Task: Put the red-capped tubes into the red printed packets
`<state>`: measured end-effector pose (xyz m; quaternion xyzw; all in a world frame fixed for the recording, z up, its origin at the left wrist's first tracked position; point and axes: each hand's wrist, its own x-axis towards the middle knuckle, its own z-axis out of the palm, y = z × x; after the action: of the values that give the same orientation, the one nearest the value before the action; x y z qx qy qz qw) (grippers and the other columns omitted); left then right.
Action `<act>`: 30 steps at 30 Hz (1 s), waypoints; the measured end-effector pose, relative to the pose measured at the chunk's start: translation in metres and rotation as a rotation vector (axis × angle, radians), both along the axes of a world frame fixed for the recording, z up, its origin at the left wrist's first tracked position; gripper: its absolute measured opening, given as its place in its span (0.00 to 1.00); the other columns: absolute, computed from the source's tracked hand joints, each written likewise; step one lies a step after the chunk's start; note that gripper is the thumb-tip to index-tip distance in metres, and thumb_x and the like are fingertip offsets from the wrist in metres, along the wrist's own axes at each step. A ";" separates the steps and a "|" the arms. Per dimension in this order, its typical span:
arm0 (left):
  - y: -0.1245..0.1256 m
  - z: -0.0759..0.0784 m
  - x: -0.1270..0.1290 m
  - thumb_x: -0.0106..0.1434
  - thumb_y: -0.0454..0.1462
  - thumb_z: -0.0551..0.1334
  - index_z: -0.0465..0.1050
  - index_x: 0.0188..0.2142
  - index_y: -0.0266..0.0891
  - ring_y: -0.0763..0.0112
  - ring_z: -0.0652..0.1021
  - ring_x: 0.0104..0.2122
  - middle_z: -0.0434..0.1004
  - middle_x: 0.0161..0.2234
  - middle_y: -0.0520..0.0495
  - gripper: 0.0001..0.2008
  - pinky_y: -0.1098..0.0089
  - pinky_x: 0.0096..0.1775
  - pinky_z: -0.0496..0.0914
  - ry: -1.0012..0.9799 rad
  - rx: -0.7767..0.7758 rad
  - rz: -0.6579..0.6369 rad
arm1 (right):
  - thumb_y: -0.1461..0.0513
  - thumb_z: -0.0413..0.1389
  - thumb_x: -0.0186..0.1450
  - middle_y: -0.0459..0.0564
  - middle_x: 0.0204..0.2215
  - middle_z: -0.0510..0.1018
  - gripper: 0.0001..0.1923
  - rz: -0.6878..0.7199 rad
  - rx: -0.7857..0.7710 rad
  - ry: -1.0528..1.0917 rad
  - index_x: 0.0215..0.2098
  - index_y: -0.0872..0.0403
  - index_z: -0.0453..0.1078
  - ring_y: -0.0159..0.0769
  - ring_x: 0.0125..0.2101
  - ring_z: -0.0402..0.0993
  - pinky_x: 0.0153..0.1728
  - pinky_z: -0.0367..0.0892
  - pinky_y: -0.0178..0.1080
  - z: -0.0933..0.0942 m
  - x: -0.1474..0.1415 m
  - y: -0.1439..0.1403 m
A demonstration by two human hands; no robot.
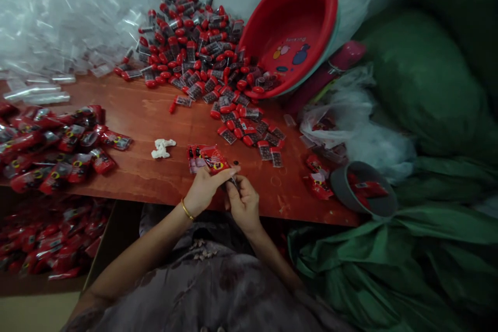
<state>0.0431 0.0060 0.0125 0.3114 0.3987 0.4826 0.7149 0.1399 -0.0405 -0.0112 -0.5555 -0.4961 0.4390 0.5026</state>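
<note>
My left hand (204,189), with a gold bangle at the wrist, is closed, its thumb stretched toward my right hand (244,202). The right fingers are bent in a pinch. Between the two hands shows a small dark piece (233,181), mostly covered by fingers, so I cannot make out its kind. Just beyond my left fingers lie red printed packets (208,156), overlapping on the table. A small dark round bit (235,163) is near the left thumb tip. Past the hands lie small clear containers (276,156) with red caps and dark contents.
A large heap of red-capped containers (187,46) spills from a tilted red basin (311,21). Filled red packets (58,150) pile at left, more in a box (97,249) below. White crumpled scrap (162,148) lies mid-table. At right stand a grey bowl (338,187) and plastic bags (369,129).
</note>
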 end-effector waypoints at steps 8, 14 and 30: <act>-0.001 -0.008 -0.012 0.52 0.48 0.66 0.77 0.28 0.35 0.79 0.67 0.18 0.72 0.19 0.51 0.16 0.77 0.19 0.61 0.056 0.105 -0.052 | 0.48 0.55 0.60 0.39 0.20 0.70 0.16 0.029 -0.062 0.218 0.34 0.52 0.64 0.22 0.12 0.58 0.13 0.57 0.29 0.002 -0.002 0.004; -0.002 -0.005 -0.009 0.47 0.50 0.69 0.75 0.26 0.35 0.80 0.64 0.15 0.67 0.16 0.54 0.19 0.77 0.17 0.59 0.034 0.040 -0.083 | 0.51 0.54 0.62 0.38 0.19 0.69 0.13 0.025 -0.067 0.285 0.33 0.52 0.65 0.20 0.11 0.57 0.14 0.58 0.28 -0.002 0.000 0.007; -0.012 -0.002 -0.006 0.50 0.50 0.66 0.69 0.25 0.34 0.79 0.68 0.13 0.68 0.18 0.55 0.19 0.76 0.14 0.64 -0.015 0.106 -0.068 | 0.50 0.56 0.60 0.37 0.16 0.69 0.15 -0.008 -0.021 0.250 0.31 0.53 0.65 0.23 0.09 0.60 0.11 0.58 0.27 0.004 -0.003 0.014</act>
<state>0.0369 -0.0062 0.0100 0.3585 0.3564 0.4807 0.7164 0.1367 -0.0264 -0.0068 -0.5035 -0.4229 0.5081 0.5563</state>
